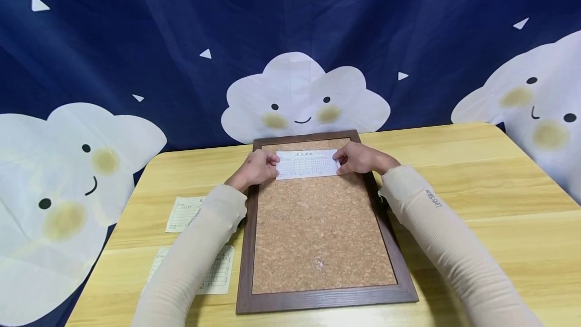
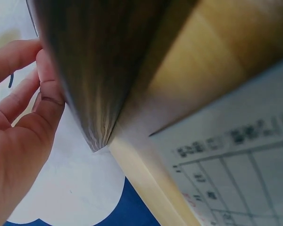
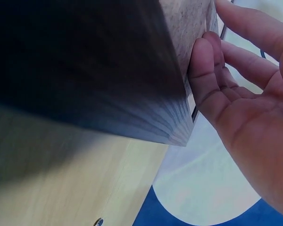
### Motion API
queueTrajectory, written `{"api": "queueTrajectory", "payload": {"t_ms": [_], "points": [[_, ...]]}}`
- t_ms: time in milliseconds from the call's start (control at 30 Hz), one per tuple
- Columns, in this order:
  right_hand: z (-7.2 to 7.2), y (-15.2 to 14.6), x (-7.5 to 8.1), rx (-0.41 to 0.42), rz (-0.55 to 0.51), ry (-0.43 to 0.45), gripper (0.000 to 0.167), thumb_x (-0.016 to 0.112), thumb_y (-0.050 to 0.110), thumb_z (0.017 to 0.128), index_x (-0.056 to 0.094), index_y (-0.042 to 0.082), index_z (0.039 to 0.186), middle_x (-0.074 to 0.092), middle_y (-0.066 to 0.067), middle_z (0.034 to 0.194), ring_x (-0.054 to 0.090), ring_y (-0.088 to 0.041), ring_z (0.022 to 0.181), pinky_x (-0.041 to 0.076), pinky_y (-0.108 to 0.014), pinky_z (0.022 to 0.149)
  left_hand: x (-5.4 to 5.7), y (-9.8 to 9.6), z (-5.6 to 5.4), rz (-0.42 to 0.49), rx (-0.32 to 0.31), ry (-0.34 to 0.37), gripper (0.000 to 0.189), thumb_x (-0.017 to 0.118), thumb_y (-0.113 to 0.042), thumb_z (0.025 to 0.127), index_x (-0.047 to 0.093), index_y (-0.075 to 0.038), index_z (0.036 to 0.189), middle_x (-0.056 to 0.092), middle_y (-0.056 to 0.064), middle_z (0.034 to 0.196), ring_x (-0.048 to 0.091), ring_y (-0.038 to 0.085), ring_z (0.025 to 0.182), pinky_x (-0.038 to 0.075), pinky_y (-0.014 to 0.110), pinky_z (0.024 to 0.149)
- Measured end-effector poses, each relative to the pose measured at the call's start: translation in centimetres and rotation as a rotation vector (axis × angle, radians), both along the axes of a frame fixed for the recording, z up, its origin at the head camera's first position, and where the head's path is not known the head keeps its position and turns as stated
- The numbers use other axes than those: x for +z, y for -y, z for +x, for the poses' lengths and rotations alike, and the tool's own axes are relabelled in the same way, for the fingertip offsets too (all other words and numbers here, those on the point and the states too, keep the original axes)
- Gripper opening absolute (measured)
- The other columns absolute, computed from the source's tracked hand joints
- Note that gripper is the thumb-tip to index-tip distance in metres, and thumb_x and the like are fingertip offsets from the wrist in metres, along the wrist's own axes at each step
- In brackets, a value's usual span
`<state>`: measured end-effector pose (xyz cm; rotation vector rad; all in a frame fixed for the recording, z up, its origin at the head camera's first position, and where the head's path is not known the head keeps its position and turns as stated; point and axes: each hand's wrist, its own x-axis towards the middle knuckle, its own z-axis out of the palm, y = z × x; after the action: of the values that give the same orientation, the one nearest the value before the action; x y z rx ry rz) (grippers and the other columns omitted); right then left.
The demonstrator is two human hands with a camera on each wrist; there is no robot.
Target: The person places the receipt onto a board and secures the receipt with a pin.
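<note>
A white printed form slip (image 1: 306,165) with a ruled table lies level across the upper part of a cork board (image 1: 317,231) in a dark brown wooden frame. My left hand (image 1: 255,168) pinches the slip's left edge between thumb and fingers. At the opposite edge, my right hand (image 1: 361,158) pinches it the same way. In the left wrist view the fingers of the left hand (image 2: 23,108) reach past the frame's side (image 2: 94,80), which hides the slip. From the right wrist, the right hand (image 3: 245,99) shows with curled fingers beside the frame corner (image 3: 174,127).
Two more printed slips lie on the wooden table (image 1: 481,175) left of the board: a farther one (image 1: 179,214) and a nearer one (image 1: 221,272), both partly under the left sleeve in view. A blue curtain (image 1: 181,9) with white clouds hangs behind the table's far edge.
</note>
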<state>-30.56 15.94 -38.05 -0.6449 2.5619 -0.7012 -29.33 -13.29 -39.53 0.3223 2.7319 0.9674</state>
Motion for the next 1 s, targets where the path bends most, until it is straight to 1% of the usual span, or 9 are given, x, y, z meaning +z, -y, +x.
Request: {"api": "queueTrajectory", "payload": {"t_ms": [200,333,400,500,600,700,767,867,1000], "points": [[0.04,-0.1,0.04,-0.003,0.015,-0.002,0.045,0.073,0.001,0.089,0.059,-0.015,0.128,0.07,-0.018,0.107,0.06,-0.02,0.092,0.048,-0.031,0.083,0.2,-0.05,0.04,-0.022,-0.004,-0.004,0.03,0.07,-0.002,0.084,0.07,0.001,0.114,0.067,0.009,0.104,0.057,0.02,0.095,0.047,0.031,0.087],[0.1,-0.04,0.08,-0.011,0.04,-0.007,0.041,0.073,0.001,0.089,0.061,-0.011,0.126,0.068,-0.015,0.105,0.057,-0.021,0.091,0.046,-0.033,0.083,0.28,-0.16,-0.03,-0.04,-0.005,0.017,0.033,0.07,-0.002,0.084,0.069,-0.001,0.117,0.064,0.009,0.107,0.055,0.021,0.098,0.046,0.033,0.089],[0.11,0.0,0.09,-0.013,0.055,-0.014,0.04,0.073,0.002,0.089,0.061,-0.009,0.125,0.067,-0.013,0.104,0.056,-0.021,0.091,0.046,-0.034,0.084,0.29,-0.21,-0.1,-0.057,-0.015,0.018,0.035,0.07,-0.002,0.085,0.069,-0.002,0.12,0.063,0.009,0.109,0.055,0.021,0.1,0.046,0.034,0.09],[0.12,0.05,0.07,-0.019,0.069,-0.023,0.039,0.073,0.003,0.089,0.061,-0.008,0.124,0.066,-0.012,0.103,0.055,-0.022,0.091,0.046,-0.035,0.085,0.29,-0.27,-0.16,-0.081,-0.044,0.017,0.039,0.069,-0.002,0.086,0.067,-0.001,0.125,0.061,0.013,0.116,0.053,0.024,0.104,0.046,0.036,0.092],[0.12,0.09,0.1,-0.038,0.075,-0.013,0.039,0.073,0.004,0.09,0.06,-0.007,0.126,0.064,-0.011,0.102,0.054,-0.022,0.091,0.044,-0.035,0.084,0.42,-0.31,-0.18,-0.11,-0.066,0.028,0.043,0.067,-0.002,0.088,0.064,0.0,0.13,0.052,0.02,0.133,0.047,0.027,0.121,0.042,0.039,0.099],[0.23,0.09,0.09,-0.06,0.072,0.01,0.04,0.072,0.004,0.091,0.059,-0.006,0.128,0.061,-0.01,0.102,0.052,-0.022,0.09,0.042,-0.035,0.082,0.55,-0.38,-0.13,-0.137,-0.075,0.051,0.045,0.065,-0.003,0.09,0.06,0.0,0.135,0.038,0.023,0.146,0.035,0.03,0.137,0.037,0.042,0.108],[0.29,0.07,0.09,-0.067,0.07,0.022,0.041,0.071,0.005,0.092,0.057,-0.006,0.129,0.06,-0.01,0.101,0.051,-0.022,0.09,0.041,-0.034,0.081,0.6,-0.39,-0.1,-0.152,-0.086,0.057,0.045,0.064,-0.004,0.091,0.059,0.001,0.136,0.034,0.023,0.149,0.032,0.032,0.14,0.035,0.043,0.11],[0.28,0.04,0.0,-0.065,0.071,0.022,0.041,0.071,0.005,0.092,0.057,-0.006,0.13,0.059,-0.01,0.101,0.051,-0.023,0.091,0.041,-0.035,0.081,0.62,-0.36,-0.09,-0.161,-0.111,0.052,0.046,0.062,-0.003,0.091,0.057,0.003,0.137,0.031,0.022,0.151,0.033,0.032,0.138,0.035,0.043,0.11],[0.25,0.04,-0.08,-0.061,0.07,0.017,0.042,0.071,0.005,0.092,0.057,-0.006,0.13,0.058,-0.009,0.101,0.051,-0.022,0.09,0.041,-0.035,0.082,0.64,-0.21,-0.09,-0.202,-0.189,0.014,0.045,0.06,-0.004,0.093,0.056,0.006,0.137,0.03,0.022,0.155,0.029,0.034,0.143,0.03,0.044,0.114]]}}
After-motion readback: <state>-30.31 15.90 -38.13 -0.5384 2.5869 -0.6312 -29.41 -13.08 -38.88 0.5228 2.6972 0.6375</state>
